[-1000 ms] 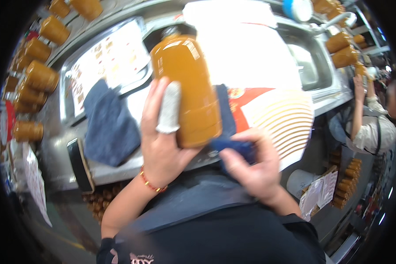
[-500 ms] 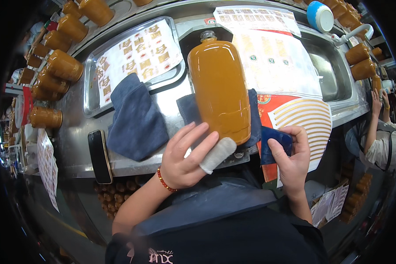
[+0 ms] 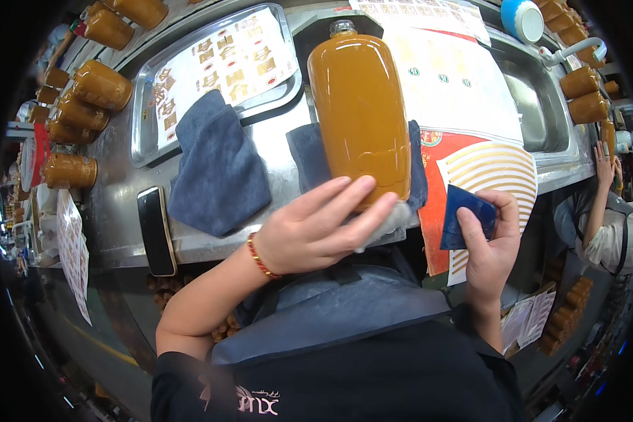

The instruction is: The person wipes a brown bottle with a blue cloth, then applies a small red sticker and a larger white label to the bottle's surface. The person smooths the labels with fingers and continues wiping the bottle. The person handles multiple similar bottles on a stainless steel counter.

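A large amber-brown glossy bottle [image 3: 359, 105] lies on its side, its clear neck pointing away from me, on a dark blue cloth [image 3: 306, 151]. My left hand [image 3: 323, 228] stretches over the bottle's near end, fingers extended and touching or just above its surface. A white finger cover [image 3: 394, 221] sits on that hand's thumb, partly hidden behind the fingers. Just right of the bottle, my right hand [image 3: 496, 243] pinches a flat dark blue scraper [image 3: 464, 218] between thumb and fingers. A sheet of curved gold strips [image 3: 496, 165] lies beneath and beyond the scraper.
Left of the bottle are a folded blue cloth [image 3: 218, 169], a phone [image 3: 156, 232] and a metal tray [image 3: 137, 133] with a label sheet [image 3: 225, 67]. A sink [image 3: 541, 105] with a tap stands at right. Brown jars [image 3: 102, 84] line the left; another person's hands [image 3: 605, 162] show far right.
My left hand has slid rightward over the bottle's near end, its fingers now covering more of it. My right hand still holds the scraper. The whole view has shifted slightly.
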`<state>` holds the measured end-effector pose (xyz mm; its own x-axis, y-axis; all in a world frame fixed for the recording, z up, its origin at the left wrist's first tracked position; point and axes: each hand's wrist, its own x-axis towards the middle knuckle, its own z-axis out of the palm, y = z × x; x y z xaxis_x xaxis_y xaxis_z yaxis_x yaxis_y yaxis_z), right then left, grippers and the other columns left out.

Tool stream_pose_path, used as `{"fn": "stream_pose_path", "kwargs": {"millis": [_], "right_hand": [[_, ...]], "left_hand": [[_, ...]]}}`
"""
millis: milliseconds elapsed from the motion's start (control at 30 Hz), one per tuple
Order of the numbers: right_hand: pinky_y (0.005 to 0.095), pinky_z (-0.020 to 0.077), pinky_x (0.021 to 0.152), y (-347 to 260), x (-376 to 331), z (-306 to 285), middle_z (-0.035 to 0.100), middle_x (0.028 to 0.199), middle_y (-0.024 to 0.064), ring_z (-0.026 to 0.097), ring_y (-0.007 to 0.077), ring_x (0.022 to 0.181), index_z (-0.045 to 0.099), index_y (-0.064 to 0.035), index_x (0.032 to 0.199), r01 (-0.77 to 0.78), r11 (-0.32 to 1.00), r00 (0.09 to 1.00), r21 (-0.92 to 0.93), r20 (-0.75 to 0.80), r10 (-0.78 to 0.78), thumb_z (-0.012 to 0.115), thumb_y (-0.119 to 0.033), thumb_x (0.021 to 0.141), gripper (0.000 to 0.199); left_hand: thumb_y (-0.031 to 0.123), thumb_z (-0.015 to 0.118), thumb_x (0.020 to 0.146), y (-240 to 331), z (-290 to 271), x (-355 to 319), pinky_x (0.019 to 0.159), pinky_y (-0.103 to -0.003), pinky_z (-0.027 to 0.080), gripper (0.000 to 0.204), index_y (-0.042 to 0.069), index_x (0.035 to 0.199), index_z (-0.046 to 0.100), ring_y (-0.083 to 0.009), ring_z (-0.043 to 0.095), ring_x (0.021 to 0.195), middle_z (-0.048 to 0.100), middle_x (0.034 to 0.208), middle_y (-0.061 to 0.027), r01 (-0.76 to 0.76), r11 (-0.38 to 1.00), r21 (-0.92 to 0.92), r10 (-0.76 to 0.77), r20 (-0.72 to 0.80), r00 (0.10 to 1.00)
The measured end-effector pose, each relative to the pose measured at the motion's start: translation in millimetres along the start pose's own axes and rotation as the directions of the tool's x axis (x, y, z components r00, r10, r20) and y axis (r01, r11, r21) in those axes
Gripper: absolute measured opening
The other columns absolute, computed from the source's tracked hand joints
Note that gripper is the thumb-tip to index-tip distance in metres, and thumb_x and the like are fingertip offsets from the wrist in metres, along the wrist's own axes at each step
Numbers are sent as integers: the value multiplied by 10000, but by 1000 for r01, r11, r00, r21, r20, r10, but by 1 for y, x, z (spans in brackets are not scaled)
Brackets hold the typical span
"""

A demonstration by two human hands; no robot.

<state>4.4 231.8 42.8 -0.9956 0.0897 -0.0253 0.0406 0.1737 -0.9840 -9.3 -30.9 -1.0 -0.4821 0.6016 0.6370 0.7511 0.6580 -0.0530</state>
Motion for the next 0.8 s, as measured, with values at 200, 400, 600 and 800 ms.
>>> {"fn": "stream_pose_path", "kwargs": {"millis": [200, 400, 600, 800], "right_hand": [[200, 478, 828, 3, 5, 3, 604, 1077, 35, 568, 60, 941, 538, -5, 1198, 26, 1000, 999, 13, 34, -27, 694, 42, 924, 319], [199, 480, 828, 2, 2, 9, 596, 1060, 29, 570, 57, 933, 540, -11, 1196, 26, 998, 998, 61, 53, -30, 698, 45, 920, 323], [205, 484, 827, 1, -1, 3, 588, 1043, 24, 576, 64, 930, 545, -12, 1189, 17, 999, 999, 33, 29, -18, 705, 46, 914, 324], [230, 498, 831, -7, -5, 28, 587, 1073, 44, 595, 90, 937, 560, -11, 1191, 115, 993, 981, 41, 151, -120, 748, 42, 878, 368]], "left_hand": [[99, 609, 855, -1, -13, -15, 1025, -366, 548, 334, 51, 1166, 718, -236, 606, 1267, 642, 1312, 24, 118, 986, -116, -117, 19, 993], [181, 613, 853, 10, 2, -10, 1002, -366, 515, 292, 113, 1113, 730, -200, 586, 1237, 629, 1314, 31, 46, 995, 87, -43, -38, 998], [266, 733, 851, 24, 18, 4, 1020, -382, 482, 388, 82, 1188, 682, -237, 499, 1214, 565, 1365, -11, 226, 971, -74, -235, -149, 960], [297, 904, 727, 17, 11, 32, 1154, -451, 364, 937, 6, 1496, 456, -397, 378, 1435, 390, 1555, -200, 516, 809, -282, -541, -12, 841]]}}
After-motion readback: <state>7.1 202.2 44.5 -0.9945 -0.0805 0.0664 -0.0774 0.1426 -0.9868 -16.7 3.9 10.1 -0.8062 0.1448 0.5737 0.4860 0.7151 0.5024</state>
